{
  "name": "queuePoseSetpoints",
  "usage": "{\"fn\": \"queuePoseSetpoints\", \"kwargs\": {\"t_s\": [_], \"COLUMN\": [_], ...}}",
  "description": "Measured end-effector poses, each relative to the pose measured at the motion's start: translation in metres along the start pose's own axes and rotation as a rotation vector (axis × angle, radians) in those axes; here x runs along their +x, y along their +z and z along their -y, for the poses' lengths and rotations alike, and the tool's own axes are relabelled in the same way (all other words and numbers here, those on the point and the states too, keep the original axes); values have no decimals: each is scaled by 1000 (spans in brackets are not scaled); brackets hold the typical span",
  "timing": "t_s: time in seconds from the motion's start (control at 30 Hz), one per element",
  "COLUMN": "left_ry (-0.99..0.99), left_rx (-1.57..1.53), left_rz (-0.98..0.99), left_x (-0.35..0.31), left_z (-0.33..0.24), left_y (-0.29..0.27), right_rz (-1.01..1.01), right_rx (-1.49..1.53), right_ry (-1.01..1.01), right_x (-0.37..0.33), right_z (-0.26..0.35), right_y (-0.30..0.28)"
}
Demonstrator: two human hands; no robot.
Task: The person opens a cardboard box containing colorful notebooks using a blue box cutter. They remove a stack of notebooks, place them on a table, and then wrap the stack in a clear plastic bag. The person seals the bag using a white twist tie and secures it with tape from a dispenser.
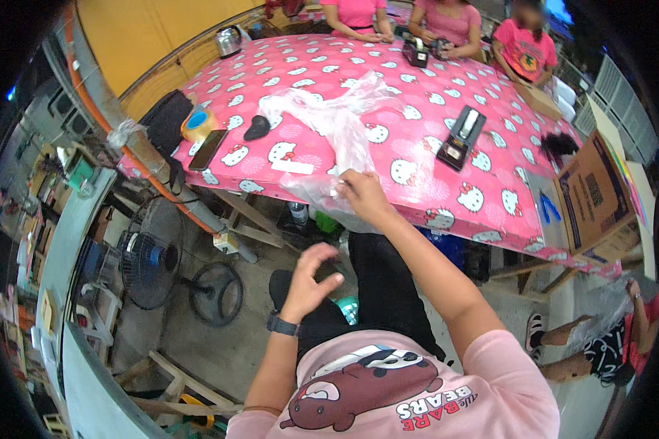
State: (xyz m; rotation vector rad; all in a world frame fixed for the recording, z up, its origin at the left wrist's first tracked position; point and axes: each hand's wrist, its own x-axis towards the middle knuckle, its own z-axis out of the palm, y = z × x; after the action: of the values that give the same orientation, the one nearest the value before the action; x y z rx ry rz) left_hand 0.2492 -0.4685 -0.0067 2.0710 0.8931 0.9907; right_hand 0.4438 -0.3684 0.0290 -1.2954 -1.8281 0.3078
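Note:
A crumpled sheet or bag of thin clear plastic (350, 135) trails across the pink cartoon-print tablecloth (432, 175) and hangs partly over its near edge. My right hand (365, 196) pinches this plastic at the table edge, fingers closed on it. Lower down, above my lap, my left hand (311, 284) is held in the air, fingers apart, with nothing in it. A white paper strip (293, 167) lies just left of the plastic. Near it are a small dark object (257, 129) whose kind I cannot make out, a dark phone (208, 149) and a tape roll (199, 123).
A black tape dispenser (461, 137) sits right of the plastic. Farther right are blue-handled scissors (550, 208) and an opened cardboard box (597, 194). Several people in pink are along the far side. A metal kettle (228, 42) stands far left; a fan (150, 252) is below.

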Motion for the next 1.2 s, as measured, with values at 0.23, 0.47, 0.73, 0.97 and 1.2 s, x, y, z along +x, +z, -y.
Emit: {"fn": "queuePoseSetpoints", "kwargs": {"t_s": [0.23, 0.47, 0.73, 0.97, 1.2], "left_ry": [-423, -449, -480, -373, -378], "left_rx": [-931, -1414, -1206, -1093, -1137], "left_rz": [-260, -123, -242, -276, -327], "left_x": [63, 89, 98, 111, 125], "left_z": [-16, 2, 4, 19, 2], "left_y": [11, 41, 17, 18, 21], "right_rz": [-10, -160, -292, -385, -491], "right_rx": [1022, 1566, 1359, 1149, 545], "right_ry": [288, 400, 326, 337, 416], "right_x": [-24, -37, -48, -52, -74], "right_z": [36, 36, -17, -22, -45], "right_y": [-18, -74, -123, -111, -107]}}
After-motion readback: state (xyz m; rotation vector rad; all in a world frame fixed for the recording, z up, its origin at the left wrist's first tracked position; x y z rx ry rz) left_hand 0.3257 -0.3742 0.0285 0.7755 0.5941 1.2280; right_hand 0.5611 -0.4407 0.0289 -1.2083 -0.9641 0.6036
